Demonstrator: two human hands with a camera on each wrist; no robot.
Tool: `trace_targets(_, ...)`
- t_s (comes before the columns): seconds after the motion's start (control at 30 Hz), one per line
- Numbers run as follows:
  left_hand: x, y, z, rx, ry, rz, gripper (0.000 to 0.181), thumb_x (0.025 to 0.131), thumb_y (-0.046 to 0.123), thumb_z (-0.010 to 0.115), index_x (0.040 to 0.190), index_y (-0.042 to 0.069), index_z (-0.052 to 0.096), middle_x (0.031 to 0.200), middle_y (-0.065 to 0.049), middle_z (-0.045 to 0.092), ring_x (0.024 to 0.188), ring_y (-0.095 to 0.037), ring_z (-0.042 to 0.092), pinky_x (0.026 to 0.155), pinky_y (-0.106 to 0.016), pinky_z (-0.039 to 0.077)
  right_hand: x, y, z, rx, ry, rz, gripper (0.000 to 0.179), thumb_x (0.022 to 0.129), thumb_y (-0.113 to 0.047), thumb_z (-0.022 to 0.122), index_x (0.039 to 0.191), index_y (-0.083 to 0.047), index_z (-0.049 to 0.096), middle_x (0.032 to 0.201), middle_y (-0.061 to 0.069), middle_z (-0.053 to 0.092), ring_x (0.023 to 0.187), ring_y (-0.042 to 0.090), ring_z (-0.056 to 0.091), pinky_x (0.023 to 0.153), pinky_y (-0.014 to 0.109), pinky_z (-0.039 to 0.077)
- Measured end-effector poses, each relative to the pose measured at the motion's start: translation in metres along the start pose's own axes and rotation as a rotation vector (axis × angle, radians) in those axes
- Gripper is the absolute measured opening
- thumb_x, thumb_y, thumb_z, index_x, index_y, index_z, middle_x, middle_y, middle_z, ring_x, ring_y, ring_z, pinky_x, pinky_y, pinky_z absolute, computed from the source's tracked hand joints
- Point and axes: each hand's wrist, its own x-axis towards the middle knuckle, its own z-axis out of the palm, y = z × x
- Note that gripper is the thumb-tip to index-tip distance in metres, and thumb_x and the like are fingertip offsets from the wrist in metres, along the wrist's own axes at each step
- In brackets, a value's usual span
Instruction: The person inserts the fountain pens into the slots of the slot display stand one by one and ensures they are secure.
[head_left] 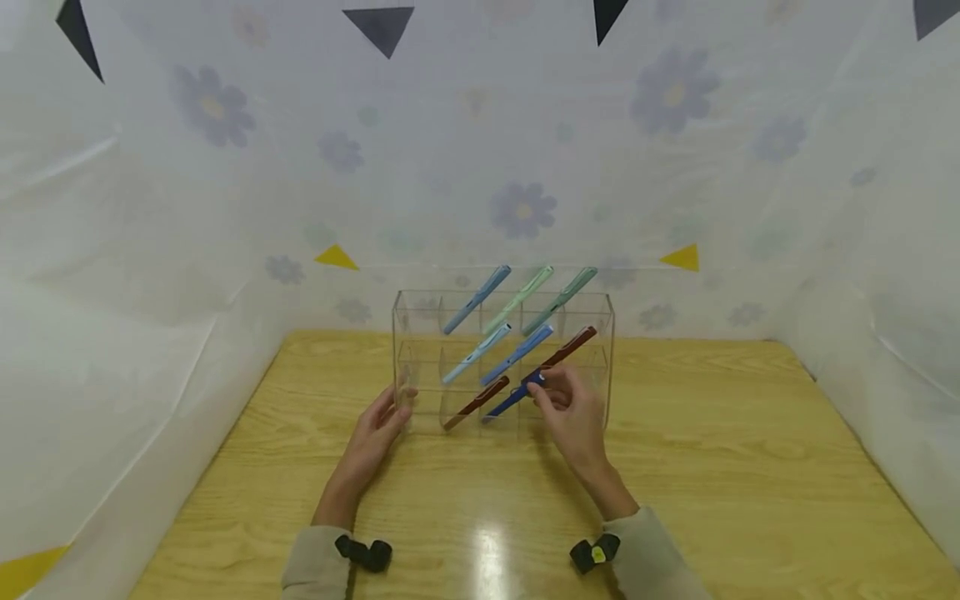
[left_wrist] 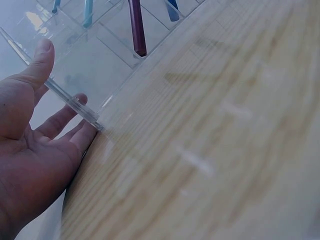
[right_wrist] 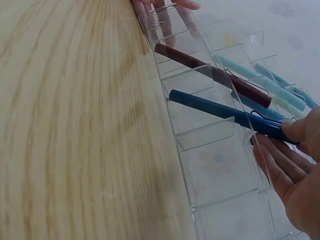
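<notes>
A clear acrylic organizer [head_left: 395,325] with rows of compartments stands on the table. My left hand [head_left: 372,429] grips its left side wall, with the thumb at the front and the fingers behind the panel in the left wrist view. Between thumb and fingertips, my right hand [head_left: 576,417] pinches the cap end of a dark blue pen [right_wrist: 215,107]. That pen leans in the bottom row, its lower tip inside a compartment. Beside it leans a maroon pen [head_left: 476,404]. Another maroon pen [head_left: 570,348] slants in the row above, partly hidden behind my right hand.
The middle row also bears a pale blue pen [head_left: 477,352] and a blue pen [head_left: 517,354]. In the top row lean a steel-blue pen [head_left: 477,298], a mint pen [head_left: 517,300] and a grey-green pen [head_left: 561,300]. Behind the wooden table [head_left: 720,450] hangs a flowered curtain [head_left: 450,150].
</notes>
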Motion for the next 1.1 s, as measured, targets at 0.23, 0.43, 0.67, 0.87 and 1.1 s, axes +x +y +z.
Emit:
trace_targets(0.23, -0.005, -0.002, -0.002, -0.013, 0.002, -0.006, 0.056, 0.108, 0.016, 0.056, 0.16, 0.008, 0.036, 0.153, -0.019, 0.047, 0.146, -0.034, 0.037, 0.1, -0.024, 0.045, -0.005, 0.001, -0.001, -0.007, -0.007, -0.025, 0.018, 0.086, 0.015, 0.075, 0.099, 0.014, 0.063, 0.087, 0.026, 0.072, 0.071, 0.042, 0.072, 0.062, 0.024, 0.058)
trace_targets(0.43, -0.007, -0.003, -0.005, -0.016, 0.002, 0.005, 0.056, 0.109, 0.017, 0.054, 0.16, 0.01, 0.035, 0.153, -0.019, 0.046, 0.146, -0.035, 0.036, 0.1, -0.023, 0.045, -0.001, 0.004, -0.006, -0.024, -0.046, -0.034, 0.02, 0.084, 0.016, 0.075, 0.099, 0.015, 0.062, 0.087, 0.026, 0.073, 0.073, 0.04, 0.074, 0.064, 0.022, 0.057)
trace_targets(0.67, -0.006, -0.004, -0.006, -0.016, 0.009, 0.008, 0.056, 0.108, 0.016, 0.055, 0.16, 0.007, 0.034, 0.153, -0.019, 0.046, 0.147, -0.034, 0.036, 0.101, -0.023, 0.044, 0.0, 0.036, -0.011, -0.063, -0.104, 0.022, 0.019, 0.088, 0.001, 0.08, 0.101, 0.002, 0.067, 0.089, 0.012, 0.076, 0.075, 0.023, 0.075, 0.065, 0.025, 0.058)
trace_targets(0.87, -0.003, -0.005, -0.004, -0.03, 0.016, -0.007, 0.057, 0.108, 0.016, 0.056, 0.16, 0.009, 0.035, 0.156, -0.016, 0.044, 0.147, -0.033, 0.036, 0.102, -0.023, 0.044, 0.006, 0.044, -0.022, -0.15, -0.136, -0.006, 0.021, 0.088, -0.01, 0.083, 0.102, -0.003, 0.069, 0.089, 0.006, 0.076, 0.077, 0.018, 0.075, 0.067, 0.023, 0.058)
trace_targets(1.1, 0.002, 0.007, -0.015, -0.025, -0.037, -0.02, 0.056, 0.113, 0.025, 0.044, 0.165, 0.026, 0.024, 0.166, -0.01, 0.026, 0.151, -0.034, 0.029, 0.114, -0.04, 0.036, 0.01, 0.031, -0.065, -0.094, -0.105, -0.007, 0.012, 0.096, -0.009, 0.075, 0.106, -0.002, 0.072, 0.09, 0.01, 0.077, 0.076, 0.015, 0.074, 0.065, 0.024, 0.058)
